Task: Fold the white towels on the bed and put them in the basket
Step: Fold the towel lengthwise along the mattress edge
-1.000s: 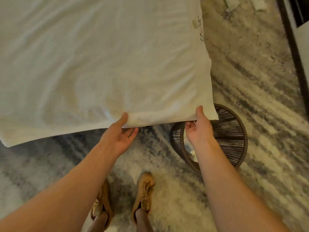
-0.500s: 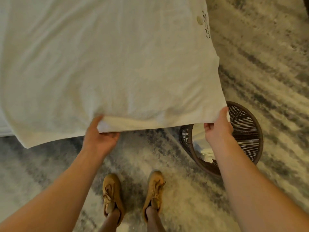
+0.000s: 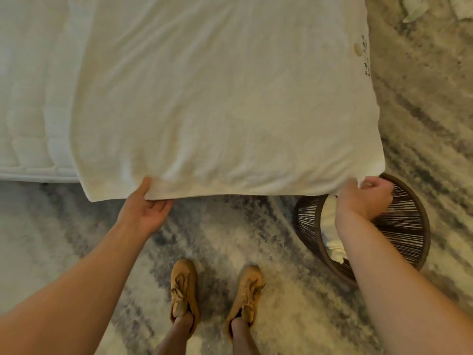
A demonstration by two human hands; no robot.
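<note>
Room: a grey and cream patterned rug (image 3: 256,242) is covering the floor across the lower half of the frame, with the bed (image 3: 30,98) running along the upper left.
Towel: a large white towel (image 3: 217,98) is lying spread over the bed, filling the upper centre, its near edge hanging past the bed's edge.
Basket: a dark woven basket (image 3: 404,226) is standing on the rug at the lower right, just under the towel's right corner.
Hidden: the right forearm is crossing the basket, so only a strip of white cloth (image 3: 331,234) inside it is showing; how that cloth is folded cannot be told. Small dark marks and a pale spot near the towel's right edge are too blurred to read. Pale items at the upper right corner are cut off.
Change: the towel's left edge is now sitting further right, uncovering quilted bed at the far left; the left hand is gripping closer to that corner than half a second ago.
Left hand: the left hand (image 3: 143,211) is reaching palm up, thumb on top, its grip pinching the near edge.
Right hand: the right hand (image 3: 363,198) is curling its grip around the towel's right corner, over the basket.
Feet: two tan shoes (image 3: 184,288) are standing at the bottom centre.
</note>
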